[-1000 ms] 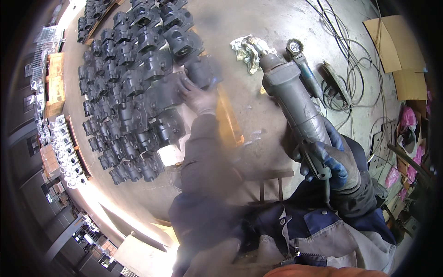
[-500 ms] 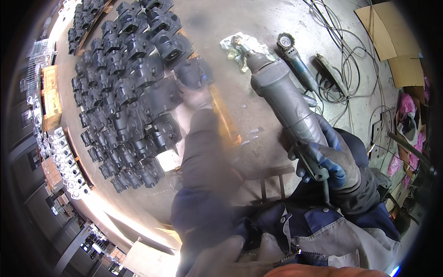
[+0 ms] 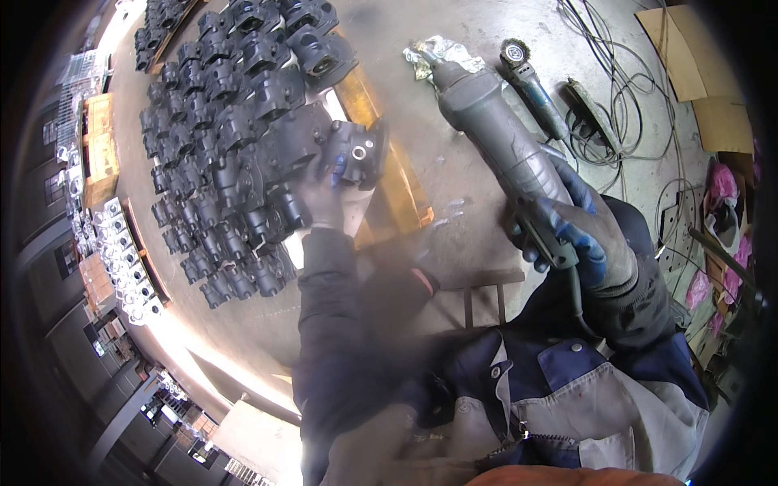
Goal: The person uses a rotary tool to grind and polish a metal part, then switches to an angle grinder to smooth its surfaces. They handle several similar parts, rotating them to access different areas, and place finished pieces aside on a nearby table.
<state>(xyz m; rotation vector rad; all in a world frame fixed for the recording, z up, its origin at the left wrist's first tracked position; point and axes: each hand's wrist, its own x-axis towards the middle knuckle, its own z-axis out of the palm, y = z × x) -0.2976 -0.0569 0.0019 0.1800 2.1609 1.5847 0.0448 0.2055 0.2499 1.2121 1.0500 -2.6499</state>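
Note:
My right hand (image 3: 596,243), in a grey glove with blue fingers, is wrapped round the rear of a grey straight grinder (image 3: 510,146). The tool points up and away, and its cord hangs from the rear end. My left hand (image 3: 322,201), also gloved, is closed against the near left side of a dark metal casting (image 3: 355,155) at the right edge of a pallet. A flat face with round holes shows on that casting. Part of my left hand's grip is hidden behind the glove. Rows of similar dark castings (image 3: 235,174) stand beside it.
The wooden pallet (image 3: 409,194) has a yellowish edge. An angle grinder (image 3: 531,89) with a wire brush lies on the floor by a crumpled cloth (image 3: 458,53) and looping cables (image 3: 624,73). A low metal stand (image 3: 478,283) is in front of me; cardboard (image 3: 689,61) lies right.
The casting at my left hand now shows a different face, with holes. My left hand has shifted to its near left side. The grinder stays in my right hand; the view has shifted slightly.

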